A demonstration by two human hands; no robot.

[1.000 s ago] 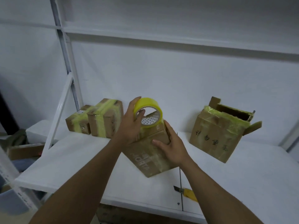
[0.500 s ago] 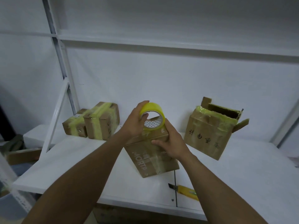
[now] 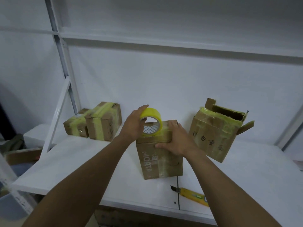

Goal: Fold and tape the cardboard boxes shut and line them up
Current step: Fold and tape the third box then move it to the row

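Yellow knife (image 3: 190, 193) lay at the shelf's (image 3: 82, 161) front edge. Just behind it stood the middle box (image 3: 161, 163), top closed, right hand (image 3: 177, 140) pressed flat on it with fingers straight and together. Left hand (image 3: 133, 125) had fingers clamped round the tape roll (image 3: 151, 122), which stood on that box's top; farther back were the open box (image 3: 214, 135) on the right, inside too dark to tell, and two taped boxes (image 3: 103, 123) back left.

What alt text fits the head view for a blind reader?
A person's left hand grips a yellow tape roll on a cardboard box while the right hand presses its top; an open box stands right, two taped boxes left.
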